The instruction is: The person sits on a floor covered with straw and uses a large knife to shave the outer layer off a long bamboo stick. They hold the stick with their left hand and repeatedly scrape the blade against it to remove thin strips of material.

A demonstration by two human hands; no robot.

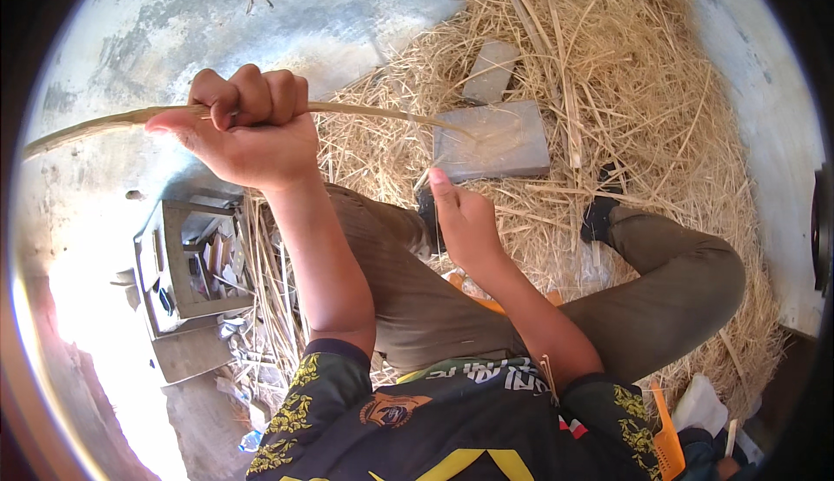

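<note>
My left hand (252,116) is raised at the upper left, its fingers wrapped round a long tan plant-fibre strip (373,111). One end of the strip bends out to the left rim, and the other thins out above a flat grey block (512,142). Just below that block, my right hand (469,220) is closed with the thumb on top. A short pale sliver shows beside its thumb tip, but what the fingers hold is hidden.
Loose straw (643,90) covers the floor around my bent legs, with a second, smaller block (491,72) lying beyond the first. At left stands an open-fronted box (195,255) holding odds and ends. A pale wall (347,12) rises behind; an orange object (667,437) sits lower right.
</note>
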